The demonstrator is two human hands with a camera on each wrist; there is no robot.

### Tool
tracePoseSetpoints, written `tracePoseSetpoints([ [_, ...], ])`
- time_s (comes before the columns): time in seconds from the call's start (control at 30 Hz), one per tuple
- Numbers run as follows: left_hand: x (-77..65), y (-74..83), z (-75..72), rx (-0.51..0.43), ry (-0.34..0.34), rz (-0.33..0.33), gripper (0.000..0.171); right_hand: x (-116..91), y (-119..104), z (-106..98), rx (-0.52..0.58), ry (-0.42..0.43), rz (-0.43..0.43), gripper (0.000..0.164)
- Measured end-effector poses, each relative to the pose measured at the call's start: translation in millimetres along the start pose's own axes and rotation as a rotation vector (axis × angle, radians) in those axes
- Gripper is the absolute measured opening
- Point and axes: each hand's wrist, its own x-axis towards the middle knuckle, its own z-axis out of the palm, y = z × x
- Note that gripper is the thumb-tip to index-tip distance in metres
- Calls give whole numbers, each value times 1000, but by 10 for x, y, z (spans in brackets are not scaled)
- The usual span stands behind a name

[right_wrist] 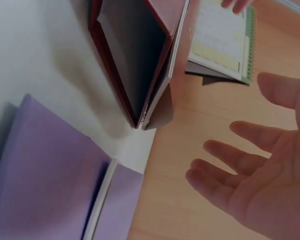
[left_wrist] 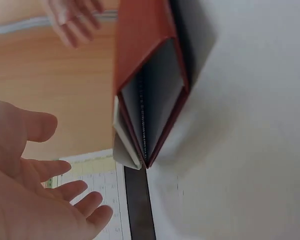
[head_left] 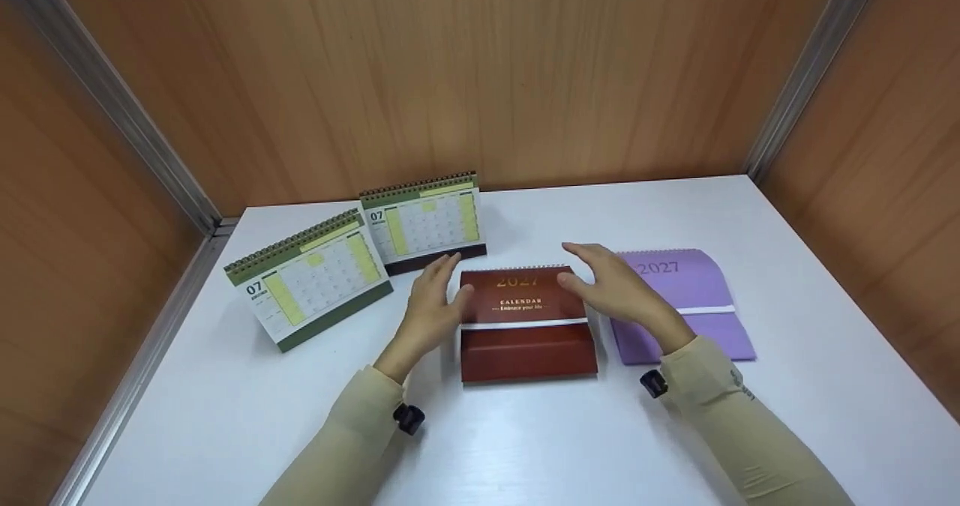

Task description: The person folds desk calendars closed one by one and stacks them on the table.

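A dark red 2027 desk calendar (head_left: 525, 348) stands propped up, a white band across its cover. My left hand (head_left: 433, 307) is at its left side and my right hand (head_left: 616, 285) at its right, both with fingers extended and holding nothing. Both wrist views show a gap between each hand and the red calendar (left_wrist: 145, 45), whose hollow folded stand (right_wrist: 130, 55) shows from the side. Under my right forearm lies a purple 2027 calendar (head_left: 686, 333), also with a white band, partly hidden by that arm.
Two green-and-white desk calendars opened to month 07 stand at the left: one nearer (head_left: 311, 285), one farther back (head_left: 431, 221). They touch or nearly touch at a corner. Wood-grain panels (head_left: 525, 79) enclose the white table (head_left: 510, 446) at the back and sides.
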Motion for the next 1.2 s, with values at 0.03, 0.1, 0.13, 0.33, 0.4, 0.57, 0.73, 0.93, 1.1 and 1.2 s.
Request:
tracePoseSetpoints([
  [0.03, 5, 17, 16, 41, -5, 11, 60, 10, -26, 14, -8, -3, -3, 68],
  [0.1, 17, 49, 46, 120, -24, 26, 60, 36, -77, 59, -31, -10, 2, 72],
  [0.13, 21, 67, 61, 160, -36, 27, 61, 49, -98, 89, -48, -11, 2, 73],
  [0.33, 57, 130, 182, 314, -143, -3, 64, 116, -187, 320, -210, -45, 32, 79],
  [0.4, 67, 131, 231, 338, -169, -10, 65, 133, -199, 390, -268, -65, 45, 77],
  [0.57, 78, 87, 367, 398, -212, -22, 67, 150, -197, 526, -369, -107, 67, 75],
  [0.73, 50, 27, 475, 430, -235, -31, 69, 133, -173, 626, -406, -126, 82, 76],
  [0.93, 9, -3, 549, 438, -250, -35, 70, 112, -68, 764, -415, -140, 114, 78],
  [1.1, -23, -33, 569, 447, -270, -61, 71, 80, -35, 839, -408, -160, 123, 79],
  [1.2, -32, -35, 577, 443, -286, -74, 72, 59, -43, 852, -391, -173, 137, 79],
])
